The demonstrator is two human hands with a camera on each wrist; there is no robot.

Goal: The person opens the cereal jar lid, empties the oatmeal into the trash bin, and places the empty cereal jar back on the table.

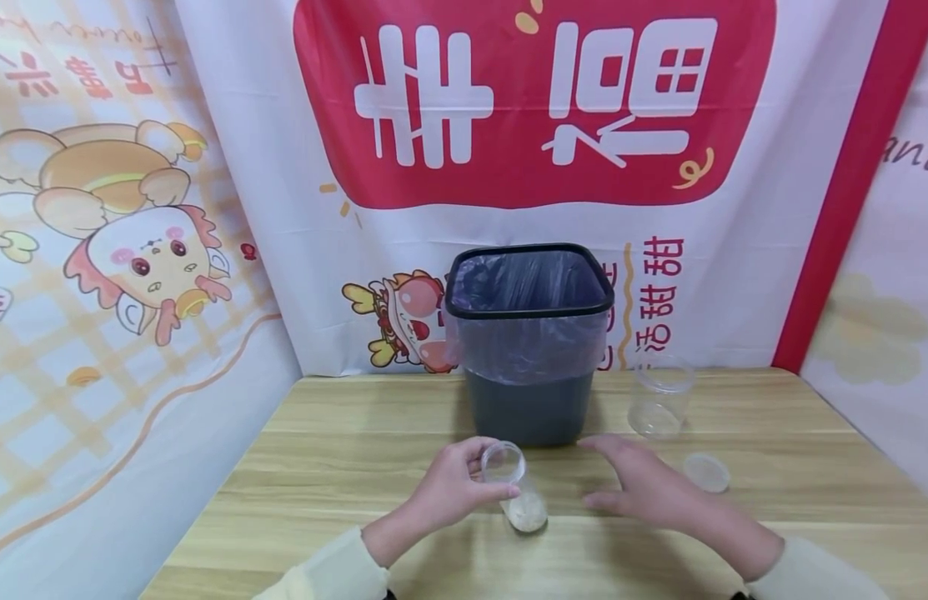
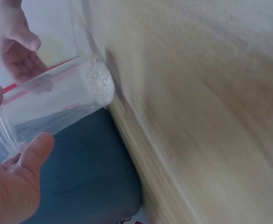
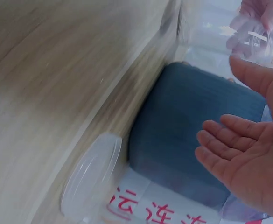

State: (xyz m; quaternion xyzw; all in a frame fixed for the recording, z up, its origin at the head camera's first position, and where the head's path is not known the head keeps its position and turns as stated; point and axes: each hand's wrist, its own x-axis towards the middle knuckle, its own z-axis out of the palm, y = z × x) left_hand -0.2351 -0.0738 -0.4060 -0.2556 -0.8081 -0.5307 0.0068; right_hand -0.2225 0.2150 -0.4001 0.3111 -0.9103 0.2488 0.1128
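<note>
My left hand (image 1: pixel 458 483) grips a clear plastic jar (image 1: pixel 525 507) near its open rim, with the thumb and fingers on either side. The jar leans, its base down close to the wooden table. White grainy stuff (image 2: pixel 96 81) lies at its bottom, plain in the left wrist view. To the right of the jar, my right hand (image 1: pixel 639 482) hovers over the table with nothing in it; its thumb stands apart from the fingers. A clear round lid (image 1: pixel 706 472) lies on the table just beyond the right wrist.
A dark blue-grey bin (image 1: pixel 531 412) with a black rim and a plastic liner stands behind both hands. At the back right is a second clear jar (image 1: pixel 661 408). Printed cloth (image 1: pixel 246 167) hangs around the wooden table (image 1: pixel 343 467).
</note>
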